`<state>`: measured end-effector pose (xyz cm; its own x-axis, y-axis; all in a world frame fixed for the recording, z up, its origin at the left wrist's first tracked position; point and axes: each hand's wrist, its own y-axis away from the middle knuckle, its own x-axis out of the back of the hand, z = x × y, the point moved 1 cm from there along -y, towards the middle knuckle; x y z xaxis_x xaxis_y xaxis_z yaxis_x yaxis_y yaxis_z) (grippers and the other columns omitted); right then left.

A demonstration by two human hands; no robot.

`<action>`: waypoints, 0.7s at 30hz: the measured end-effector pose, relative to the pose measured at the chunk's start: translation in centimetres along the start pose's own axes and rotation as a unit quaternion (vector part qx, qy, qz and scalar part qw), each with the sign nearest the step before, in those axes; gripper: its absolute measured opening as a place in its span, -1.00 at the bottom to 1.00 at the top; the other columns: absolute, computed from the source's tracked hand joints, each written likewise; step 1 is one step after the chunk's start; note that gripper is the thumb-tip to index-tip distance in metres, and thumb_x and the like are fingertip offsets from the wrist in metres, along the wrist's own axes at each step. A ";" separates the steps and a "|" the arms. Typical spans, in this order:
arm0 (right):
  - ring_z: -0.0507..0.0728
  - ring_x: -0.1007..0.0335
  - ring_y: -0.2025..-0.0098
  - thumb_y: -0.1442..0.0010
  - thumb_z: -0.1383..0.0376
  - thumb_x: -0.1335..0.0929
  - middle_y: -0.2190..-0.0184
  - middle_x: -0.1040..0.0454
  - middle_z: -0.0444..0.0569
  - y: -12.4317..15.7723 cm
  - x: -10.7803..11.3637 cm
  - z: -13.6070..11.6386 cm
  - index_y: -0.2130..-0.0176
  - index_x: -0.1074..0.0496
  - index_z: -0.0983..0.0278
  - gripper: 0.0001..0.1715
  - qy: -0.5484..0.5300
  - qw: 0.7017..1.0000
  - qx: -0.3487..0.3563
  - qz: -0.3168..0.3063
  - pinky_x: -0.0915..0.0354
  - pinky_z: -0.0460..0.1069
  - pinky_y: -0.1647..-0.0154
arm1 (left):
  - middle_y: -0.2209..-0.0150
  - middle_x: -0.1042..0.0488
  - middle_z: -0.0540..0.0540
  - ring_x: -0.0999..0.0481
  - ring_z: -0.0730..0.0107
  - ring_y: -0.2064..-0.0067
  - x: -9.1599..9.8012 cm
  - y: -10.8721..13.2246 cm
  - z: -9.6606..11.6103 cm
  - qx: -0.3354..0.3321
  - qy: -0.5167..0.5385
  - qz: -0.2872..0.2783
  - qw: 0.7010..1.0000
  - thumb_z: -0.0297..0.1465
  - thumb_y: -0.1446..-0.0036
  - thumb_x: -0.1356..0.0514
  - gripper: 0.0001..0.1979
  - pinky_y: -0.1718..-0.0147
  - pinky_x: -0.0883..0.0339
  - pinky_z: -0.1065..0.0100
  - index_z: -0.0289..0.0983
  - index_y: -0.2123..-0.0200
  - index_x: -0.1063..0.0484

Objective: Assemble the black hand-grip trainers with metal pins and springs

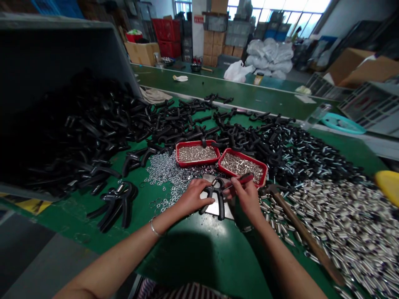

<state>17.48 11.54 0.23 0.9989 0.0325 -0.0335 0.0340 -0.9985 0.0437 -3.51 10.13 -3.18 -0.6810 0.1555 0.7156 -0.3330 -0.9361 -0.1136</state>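
Observation:
My left hand (193,196) is closed on a black spring clamp (221,204), whose two handles point toward me. Beneath the clamp lies a small metal plate (213,209) on the green table. In my right hand (248,198) is a screwdriver (246,178) with a red and black handle; its shaft points left at the clamp's side. The fingers partly hide where the shaft meets the clamp. Just beyond the hands stand a red tray (177,155) of tiny metal parts and a second red tray (265,171) of small metal pins.
Several assembled clamps (116,207) lie at left, before a large grey bin (127,62) spilling black clamp parts. Loose nut-like rings (165,170) spread beside the trays. A wooden-handled hammer (302,226) lies at right among silver cylinders (352,232). Black pieces with metal pins (299,153) are heaped behind.

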 end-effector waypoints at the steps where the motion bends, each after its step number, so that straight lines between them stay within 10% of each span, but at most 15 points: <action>1: 0.12 -0.55 0.49 -0.19 -0.05 -0.41 0.36 -0.59 -0.06 -0.4 -0.8 0.4 0.18 -0.29 0.21 -0.56 -0.006 1.000 0.000 0.003 -0.46 -0.04 0.55 | -0.08 -0.39 -0.13 -0.29 0.07 -0.15 0.0 0.1 -0.1 0.003 0.001 0.009 1.000 -0.22 -0.08 -0.36 -0.48 -0.18 -0.20 0.05 -0.17 -0.10 -0.38; 21: 0.09 -0.55 0.49 -0.25 0.02 -0.39 0.38 -0.59 -0.07 -1.7 -2.8 2.1 0.21 -0.27 0.22 -0.64 -0.046 0.999 -0.009 -0.007 -0.47 -0.05 0.52 | -0.10 -0.37 -0.11 -0.26 0.10 -0.15 -0.2 0.5 -0.2 0.009 0.014 0.017 1.000 -0.20 -0.11 -0.35 -0.50 -0.19 -0.16 0.09 -0.17 -0.09 -0.34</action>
<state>14.59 13.07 -1.84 0.9912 0.0406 -0.1257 0.0485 -0.9970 0.0606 -3.64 9.70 -3.51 -0.7097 0.1311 0.6922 -0.2974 -0.9464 -0.1257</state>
